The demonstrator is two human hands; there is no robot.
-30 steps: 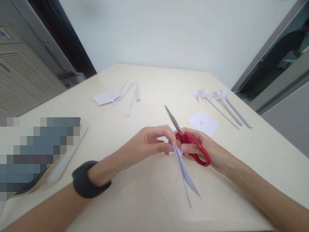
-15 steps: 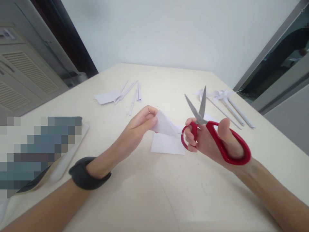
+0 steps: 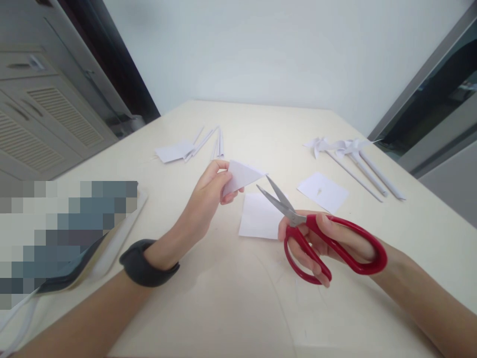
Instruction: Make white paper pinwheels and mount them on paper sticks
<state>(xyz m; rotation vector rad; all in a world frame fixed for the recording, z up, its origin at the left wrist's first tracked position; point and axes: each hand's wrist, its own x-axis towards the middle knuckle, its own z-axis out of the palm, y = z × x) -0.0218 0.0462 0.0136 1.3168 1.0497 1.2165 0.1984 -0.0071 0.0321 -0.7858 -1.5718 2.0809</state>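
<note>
My left hand [image 3: 214, 191] pinches a folded white paper triangle [image 3: 242, 176] between thumb and fingers, its sharp corner pointing right. My right hand [image 3: 324, 238] is wrapped through the handles of red-handled scissors [image 3: 296, 219]. Their blades are spread apart and point up and left, with one tip close to the triangle's corner; whether they touch I cannot tell. Below the triangle lies a square white sheet [image 3: 259, 219] flat on the table, partly covered by the blades and right hand. Another white sheet [image 3: 330, 191] with a small mark or hole in its middle lies beyond the right hand.
Paper pinwheels [image 3: 348, 148] on rolled paper sticks [image 3: 376, 176] lie at the right of the table [image 3: 231, 298]. At the back left are a white paper piece [image 3: 174, 150] and several thin paper strips [image 3: 203, 144]. A pixelated flat object [image 3: 74, 233] sits at the left edge.
The scissors have swung left and down, bringing their blades near the triangle's corner. My left hand has turned the paper so its corner points right. The marked sheet now shows more fully.
</note>
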